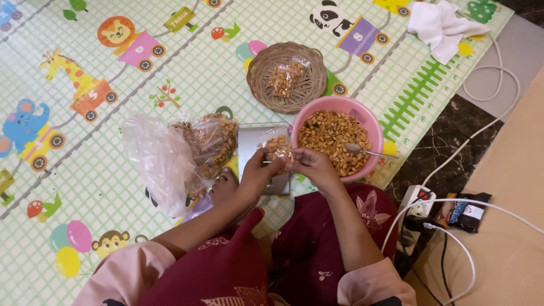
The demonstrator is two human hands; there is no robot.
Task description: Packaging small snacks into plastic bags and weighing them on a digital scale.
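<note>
My left hand (256,173) and my right hand (315,166) meet over a small clear bag of peanuts (276,146), both gripping its top edge. The bag rests above a small grey scale (254,148) on the mat. Right beside my right hand stands a pink bowl (317,109) full of peanuts, with a metal spoon (362,151) lying in it. A woven basket (266,63) beyond holds one filled packet (285,77).
A large clear plastic bag of peanuts (192,150) lies left of the scale. A white cloth (441,25) sits at the mat's far right corner. White cables (481,85), a power strip (418,205) and a dark snack packet (464,212) lie to the right.
</note>
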